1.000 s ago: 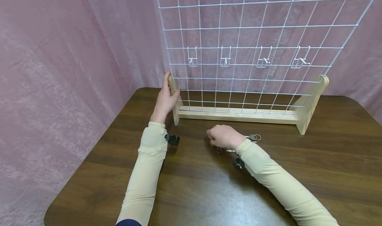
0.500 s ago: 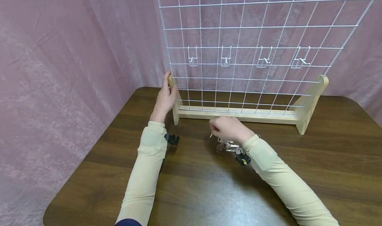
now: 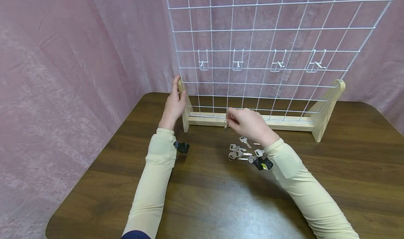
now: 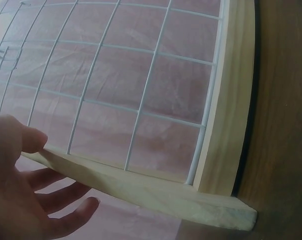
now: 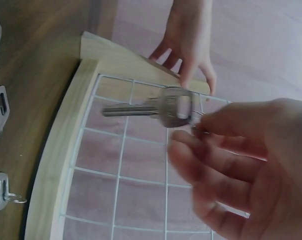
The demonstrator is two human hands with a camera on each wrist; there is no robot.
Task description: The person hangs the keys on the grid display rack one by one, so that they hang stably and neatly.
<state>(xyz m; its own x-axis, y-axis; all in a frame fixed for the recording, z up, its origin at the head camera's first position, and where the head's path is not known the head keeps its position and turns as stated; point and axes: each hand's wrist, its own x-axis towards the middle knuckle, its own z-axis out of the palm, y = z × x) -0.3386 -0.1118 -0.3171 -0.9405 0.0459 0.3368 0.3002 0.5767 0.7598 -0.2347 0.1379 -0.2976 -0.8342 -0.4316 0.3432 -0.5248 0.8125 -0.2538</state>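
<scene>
Head view: the right hand (image 3: 249, 121) has lifted away from the loose keys (image 3: 240, 154) on the tabletop (image 3: 202, 190), up beside the wire grid (image 3: 231, 30); the left hand (image 3: 173, 107) hasn't moved. Left wrist view: the left grip straddles the wooden side support (image 4: 146, 192), thumb one side, fingers the other. Right wrist view: the right grip is narrow, pinching a ring (image 5: 197, 115) that carries a metal key (image 5: 173, 107) in front of the grid.

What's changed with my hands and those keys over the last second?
Your right hand has lifted a key from the other keys and moved forward toward the wire grid, pinching its ring. Your left hand stays on the wooden end piece.
</scene>
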